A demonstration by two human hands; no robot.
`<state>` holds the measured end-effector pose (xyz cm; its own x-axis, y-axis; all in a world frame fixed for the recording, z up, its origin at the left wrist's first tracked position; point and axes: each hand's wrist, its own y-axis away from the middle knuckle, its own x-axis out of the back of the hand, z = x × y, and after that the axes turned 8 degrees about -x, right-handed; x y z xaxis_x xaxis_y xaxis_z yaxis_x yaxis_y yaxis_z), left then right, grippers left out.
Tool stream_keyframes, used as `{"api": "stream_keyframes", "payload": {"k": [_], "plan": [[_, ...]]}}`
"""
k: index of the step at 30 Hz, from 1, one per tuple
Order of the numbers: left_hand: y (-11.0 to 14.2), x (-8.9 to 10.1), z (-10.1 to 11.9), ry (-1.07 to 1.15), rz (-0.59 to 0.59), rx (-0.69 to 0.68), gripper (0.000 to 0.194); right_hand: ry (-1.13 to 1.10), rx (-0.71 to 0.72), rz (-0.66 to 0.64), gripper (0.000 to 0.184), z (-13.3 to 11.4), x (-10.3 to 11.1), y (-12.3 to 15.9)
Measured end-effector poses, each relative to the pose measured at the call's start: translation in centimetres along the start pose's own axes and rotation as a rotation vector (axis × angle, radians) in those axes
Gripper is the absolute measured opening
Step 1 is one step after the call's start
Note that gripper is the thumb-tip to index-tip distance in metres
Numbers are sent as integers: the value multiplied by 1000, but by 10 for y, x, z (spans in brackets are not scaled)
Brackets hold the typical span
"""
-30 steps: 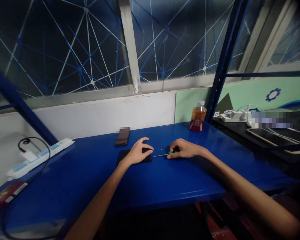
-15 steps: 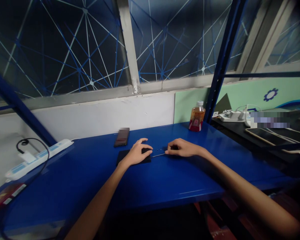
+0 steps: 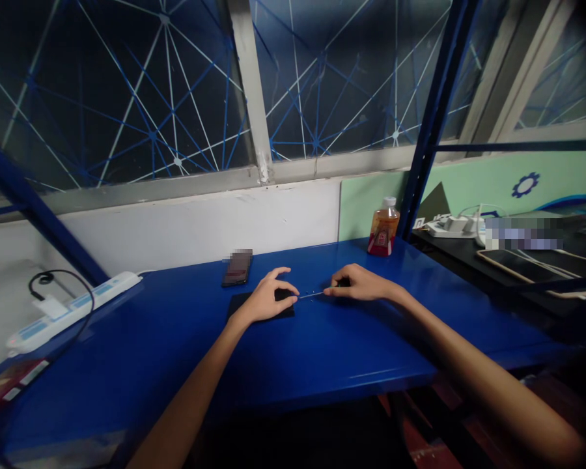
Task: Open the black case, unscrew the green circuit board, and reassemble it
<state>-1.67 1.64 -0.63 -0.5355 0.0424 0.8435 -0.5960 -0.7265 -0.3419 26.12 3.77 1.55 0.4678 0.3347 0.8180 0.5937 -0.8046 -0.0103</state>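
My right hand (image 3: 354, 283) is closed around the handle of a thin screwdriver (image 3: 315, 295), mostly hidden in its fingers. The metal shaft points left, its tip beside the fingertips of my left hand (image 3: 271, 296). That left hand lies over a flat black object (image 3: 239, 303), fingers spread, with a small gap between thumb and index finger. Whether anything tiny sits in that gap is too small to tell. Several tiny bits that look like screws (image 3: 312, 300) are scattered on the blue table (image 3: 312, 352) around the shaft.
Behind my left hand lies a dark phone (image 3: 237, 268). A bottle of reddish drink (image 3: 383, 227) stands at the back right. On the left are a white power strip (image 3: 78, 311) with a black cable and a red packet (image 3: 14, 385). Blue metal posts (image 3: 432, 124) flank the table.
My right hand has shifted slightly up and left, turning the screwdriver so its green handle no longer shows. My left hand stays almost still on the black object.
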Motion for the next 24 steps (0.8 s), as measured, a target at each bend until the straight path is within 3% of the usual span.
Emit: {"api": "stream_keyframes", "payload": {"k": [9, 17, 24], "plan": [[-5, -9, 0, -34, 97, -21, 15, 4, -27, 69, 49, 4, 8, 1], [-9, -22, 8, -253, 127, -41, 19, 62, -135, 214, 53, 15, 24, 5], [-7, -18, 16, -243, 129, -79, 12, 125, -152, 223, 53, 16, 23, 5]]}}
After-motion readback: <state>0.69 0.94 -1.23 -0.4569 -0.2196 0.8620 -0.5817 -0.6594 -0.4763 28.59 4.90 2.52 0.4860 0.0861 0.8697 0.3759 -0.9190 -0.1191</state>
